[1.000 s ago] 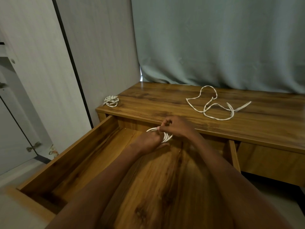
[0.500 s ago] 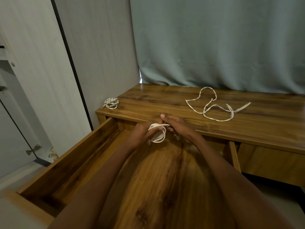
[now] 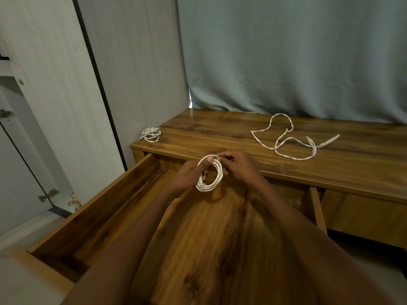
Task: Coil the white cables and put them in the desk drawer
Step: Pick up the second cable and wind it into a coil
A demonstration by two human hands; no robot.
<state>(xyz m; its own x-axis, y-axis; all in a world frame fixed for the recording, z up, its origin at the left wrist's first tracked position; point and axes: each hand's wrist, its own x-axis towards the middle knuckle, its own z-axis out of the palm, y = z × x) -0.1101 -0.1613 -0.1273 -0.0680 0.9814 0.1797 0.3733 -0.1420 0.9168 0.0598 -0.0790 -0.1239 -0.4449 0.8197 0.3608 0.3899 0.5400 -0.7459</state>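
Item 1: coil, white cable wound into several round turns, held upright over the open drawer, just in front of the desk edge. One plug end shows at the coil's 7 o'clock. Left hand is closed on the coil's 9 o'clock side, thumb laid over the top turns; right hand pinches the turns at about 1 o'clock with its fingertips.

Handling, as judged: light, limp, mildly springy; the turns are likely to fan apart if the grip eases (no tie or wrap visible). Best held across all turns at once, pinched through the ring, plug end tucked under.

Item 2: bundle, a small finished coil, on the desk's far left corner, at 10 o'clock from the hands. Compact; probably liftable in one pinch across its middle.

Item 3: loose cable, uncoiled, sprawled on the desk at 2 o'clock from the hands, well apart from both others. Appears twisted or braided; likely to kink. Best taken by one free end.

Drawer: nothing seen inside apart from what the arms hide.
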